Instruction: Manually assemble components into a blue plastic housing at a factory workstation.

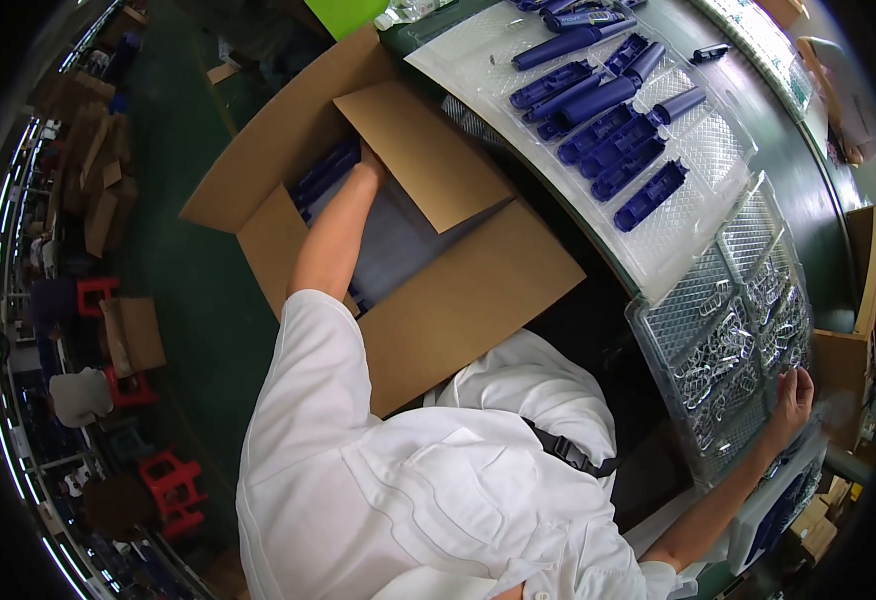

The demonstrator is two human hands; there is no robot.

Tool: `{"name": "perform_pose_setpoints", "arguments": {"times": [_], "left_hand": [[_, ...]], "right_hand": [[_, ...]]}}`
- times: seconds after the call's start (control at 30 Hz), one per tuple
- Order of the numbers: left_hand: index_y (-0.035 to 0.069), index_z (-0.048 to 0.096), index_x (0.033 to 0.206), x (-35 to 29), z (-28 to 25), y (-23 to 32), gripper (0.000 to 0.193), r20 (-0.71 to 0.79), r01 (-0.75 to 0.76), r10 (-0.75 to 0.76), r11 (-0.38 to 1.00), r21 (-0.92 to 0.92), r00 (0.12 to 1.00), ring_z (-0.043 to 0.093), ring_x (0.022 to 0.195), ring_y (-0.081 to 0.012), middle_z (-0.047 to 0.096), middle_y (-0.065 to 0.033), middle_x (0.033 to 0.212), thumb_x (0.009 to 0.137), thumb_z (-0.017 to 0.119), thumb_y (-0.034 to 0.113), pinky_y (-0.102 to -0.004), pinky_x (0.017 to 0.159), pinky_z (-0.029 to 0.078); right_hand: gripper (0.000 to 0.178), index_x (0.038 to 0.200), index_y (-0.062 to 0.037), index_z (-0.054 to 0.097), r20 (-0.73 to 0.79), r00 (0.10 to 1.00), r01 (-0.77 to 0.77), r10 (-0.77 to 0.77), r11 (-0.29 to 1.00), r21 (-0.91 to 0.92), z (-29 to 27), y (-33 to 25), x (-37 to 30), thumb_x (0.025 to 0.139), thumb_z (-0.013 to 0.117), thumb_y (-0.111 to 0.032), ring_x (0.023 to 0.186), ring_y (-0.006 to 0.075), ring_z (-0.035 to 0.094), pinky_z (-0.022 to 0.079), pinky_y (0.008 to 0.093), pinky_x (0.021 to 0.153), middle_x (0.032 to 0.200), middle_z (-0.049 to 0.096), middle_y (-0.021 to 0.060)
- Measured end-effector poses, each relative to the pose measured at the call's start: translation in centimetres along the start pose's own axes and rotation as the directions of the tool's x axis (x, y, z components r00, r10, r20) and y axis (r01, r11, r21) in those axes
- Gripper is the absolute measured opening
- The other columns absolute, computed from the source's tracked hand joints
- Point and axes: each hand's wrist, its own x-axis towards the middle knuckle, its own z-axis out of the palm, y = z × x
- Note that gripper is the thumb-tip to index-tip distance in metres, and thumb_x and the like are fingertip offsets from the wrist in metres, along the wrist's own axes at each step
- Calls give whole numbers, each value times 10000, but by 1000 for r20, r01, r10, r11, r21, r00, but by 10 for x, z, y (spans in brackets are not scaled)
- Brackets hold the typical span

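Head view: the left hand (369,162) is reaching into the carton (468,310) by blue casings (326,176), its fingers hiding behind a flap (423,150). The right hand (792,396) is curling near clear clips (726,345) in the tray (670,322); I cannot tell whether either is pinching anything. More casings (650,197) are lying on a sheet (658,258) over the tabletop (808,205).

an open box of brown cardboard (468,305) has its flaps spread, one slanting over part of the opening. inside, dark blue plastic pieces (326,175) lie along the left side, beside a greyish translucent sheet (398,245). well to the right, a clear, textured plastic tray (670,330) holds small, shiny, loop-shaped pieces (728,345), loosely scattered.
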Motion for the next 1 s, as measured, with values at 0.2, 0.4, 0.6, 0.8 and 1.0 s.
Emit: {"name": "perform_pose_setpoints", "arguments": {"times": [0.2, 0.4, 0.6, 0.8, 1.0], "left_hand": [[101, 686, 1338, -18, -8, -1, 460, -225, -94, -11, 889, -449, 974, 626, 1301, -320, 698, -126, 1363, 983, 618, 385, -459, 1046, 518], [62, 745, 1176, -43, -24, -53, 343, -128, -141, 114, 965, -220, 985, 702, 1111, -405, 739, -176, 1215, 976, 581, 287, -510, 918, 567], [12, 569, 1373, -164, -218, -28, 356, -26, 68, -90, 890, -451, 996, 693, 997, -419, 626, -201, 1277, 1106, 497, 236, -498, 826, 560], [-41, 598, 1397, -238, -379, 31, 448, 291, 316, 146, -197, -928, 945, 723, 857, -140, 731, -132, 1110, 1114, 529, 300, -288, 751, 556], [-21, 510, 1496, -205, -434, 206, 547, -104, 587, 736, -608, -534, 668, 668, 731, -129, 716, -123, 1041, 1142, 457, 393, -268, 660, 568]], "right_hand": [[329, 1344, -30, 673, 5, 980, -196, 200, 954, 229, -10, -37, -53, 1035, 705, -139, 1014, 128, 715, 600, 243, 862, 1161, 722, 41], [323, 1341, -9, 676, 132, 965, -259, 228, 913, 317, 25, -68, -99, 1028, 687, -88, 1006, 172, 738, 636, 305, 853, 1178, 727, 66], [226, 1205, 15, 716, 120, 971, -231, 205, 928, 290, 37, -107, -120, 981, 708, -14, 921, 148, 737, 556, 247, 735, 1005, 741, 65], [210, 1155, 61, 732, 58, 997, -67, 45, 894, 444, 29, -107, -142, 947, 703, 66, 887, 131, 671, 524, 235, 707, 1109, 700, 101], [189, 1069, 76, 732, 94, 995, -53, 11, 886, 461, 45, -163, -179, 889, 716, 132, 887, 139, 649, 534, 263, 800, 1092, 677, 117]]}}
